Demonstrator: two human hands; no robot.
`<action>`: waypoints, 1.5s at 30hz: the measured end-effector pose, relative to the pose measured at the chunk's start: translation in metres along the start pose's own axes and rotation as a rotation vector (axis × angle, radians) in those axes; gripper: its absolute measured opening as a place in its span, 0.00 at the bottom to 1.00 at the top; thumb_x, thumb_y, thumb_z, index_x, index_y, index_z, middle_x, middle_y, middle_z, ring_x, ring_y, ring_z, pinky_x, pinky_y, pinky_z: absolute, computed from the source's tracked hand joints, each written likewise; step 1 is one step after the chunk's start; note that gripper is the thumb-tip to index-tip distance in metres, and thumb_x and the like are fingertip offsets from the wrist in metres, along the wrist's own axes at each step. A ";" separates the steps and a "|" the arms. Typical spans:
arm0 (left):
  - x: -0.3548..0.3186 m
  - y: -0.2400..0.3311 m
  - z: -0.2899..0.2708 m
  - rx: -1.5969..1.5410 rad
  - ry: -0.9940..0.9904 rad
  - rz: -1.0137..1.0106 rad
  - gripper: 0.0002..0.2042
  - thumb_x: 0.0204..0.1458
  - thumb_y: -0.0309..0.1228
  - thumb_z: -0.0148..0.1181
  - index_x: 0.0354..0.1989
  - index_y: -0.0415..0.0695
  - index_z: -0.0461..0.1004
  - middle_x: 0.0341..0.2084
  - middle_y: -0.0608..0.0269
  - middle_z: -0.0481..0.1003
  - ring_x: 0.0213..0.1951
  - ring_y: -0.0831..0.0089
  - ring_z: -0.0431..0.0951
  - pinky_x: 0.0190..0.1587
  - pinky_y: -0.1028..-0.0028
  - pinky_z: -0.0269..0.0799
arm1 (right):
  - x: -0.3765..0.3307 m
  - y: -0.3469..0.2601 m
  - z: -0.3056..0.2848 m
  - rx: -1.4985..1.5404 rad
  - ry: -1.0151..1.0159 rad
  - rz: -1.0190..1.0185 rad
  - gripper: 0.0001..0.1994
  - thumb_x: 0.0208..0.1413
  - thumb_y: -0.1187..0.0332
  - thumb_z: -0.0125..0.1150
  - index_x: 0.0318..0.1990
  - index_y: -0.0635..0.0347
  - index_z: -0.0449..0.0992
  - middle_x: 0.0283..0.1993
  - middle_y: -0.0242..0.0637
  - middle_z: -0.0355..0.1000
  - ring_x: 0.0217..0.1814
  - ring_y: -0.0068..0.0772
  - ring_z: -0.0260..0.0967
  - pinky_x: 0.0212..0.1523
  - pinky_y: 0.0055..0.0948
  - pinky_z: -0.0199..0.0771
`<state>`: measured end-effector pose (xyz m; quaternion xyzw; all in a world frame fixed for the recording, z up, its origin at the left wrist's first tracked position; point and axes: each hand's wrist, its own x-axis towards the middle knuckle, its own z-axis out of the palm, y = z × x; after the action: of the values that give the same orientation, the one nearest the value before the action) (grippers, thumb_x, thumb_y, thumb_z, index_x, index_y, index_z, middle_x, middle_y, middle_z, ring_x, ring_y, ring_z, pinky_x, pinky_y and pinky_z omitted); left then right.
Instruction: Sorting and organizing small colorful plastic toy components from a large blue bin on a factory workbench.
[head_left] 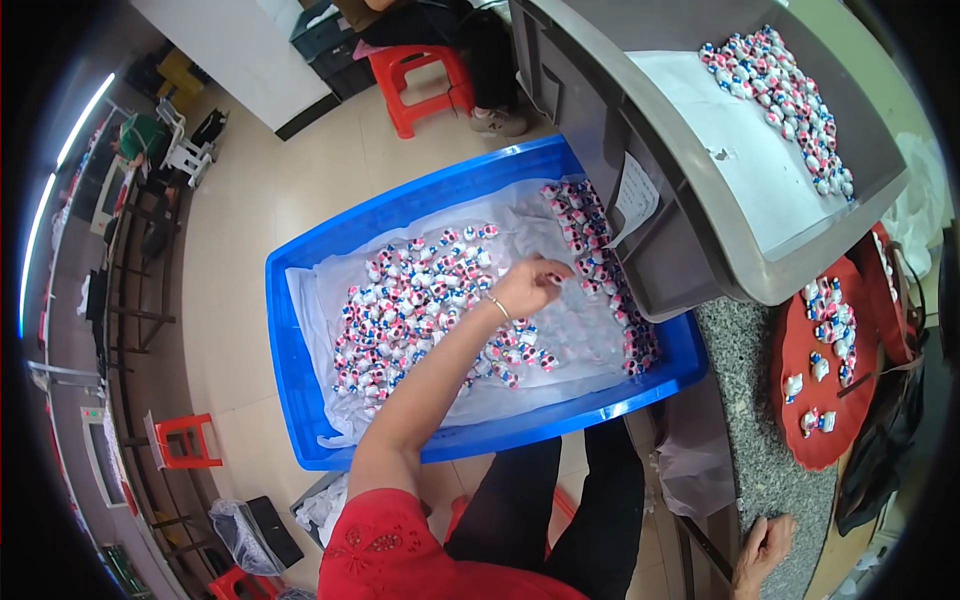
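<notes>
My left hand (533,288), at the end of a bare forearm, is over the blue plastic bin (390,210). Its fingers are pinched together, and a small dark and white bit, apparently a figurine (558,279), shows at the fingertips. On the bin's white plastic liner (590,345) lies a wide, loose heap of small white, pink and blue figurines (410,300). Closer-packed figurines (580,225) form a band along the bin's right side. Down at the right, my right hand (767,543) rests on the granite counter (760,430) with curled fingers; what they hold, if anything, is hidden.
A grey tub (650,230) overlaps the bin's right end; white paper and more figurines (785,95) lie inside. Beside it, a red scalloped tray (815,440) carries several figurines. Red stools (400,110) stand on the tiled floor, one near a seated person's leg (490,70).
</notes>
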<state>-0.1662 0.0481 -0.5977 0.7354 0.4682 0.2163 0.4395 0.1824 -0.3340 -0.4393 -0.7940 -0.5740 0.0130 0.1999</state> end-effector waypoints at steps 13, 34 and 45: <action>-0.015 0.031 0.056 -0.660 -0.336 -0.271 0.20 0.52 0.20 0.54 0.55 0.43 0.66 0.43 0.62 0.67 0.42 0.72 0.76 0.45 0.77 0.73 | 0.011 0.013 -0.004 0.041 0.004 -0.002 0.14 0.56 0.72 0.50 0.20 0.63 0.57 0.22 0.41 0.49 0.26 0.39 0.48 0.30 0.37 0.49; 0.023 0.024 0.102 0.361 0.263 0.282 0.14 0.40 0.29 0.64 0.36 0.44 0.70 0.37 0.57 0.68 0.40 0.56 0.72 0.40 0.62 0.70 | 0.024 0.025 0.000 0.041 -0.022 0.014 0.14 0.56 0.72 0.50 0.21 0.63 0.57 0.23 0.41 0.49 0.26 0.41 0.47 0.31 0.37 0.48; 0.024 0.002 0.099 0.315 0.254 0.439 0.12 0.43 0.30 0.61 0.37 0.44 0.70 0.38 0.57 0.67 0.42 0.56 0.71 0.42 0.63 0.70 | 0.013 0.016 0.002 0.027 -0.033 0.042 0.14 0.56 0.74 0.49 0.20 0.63 0.55 0.22 0.40 0.47 0.27 0.38 0.46 0.31 0.36 0.47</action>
<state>-0.0818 0.0245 -0.6492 0.8454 0.3767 0.3212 0.2008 0.2005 -0.3260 -0.4435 -0.8028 -0.5601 0.0379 0.2007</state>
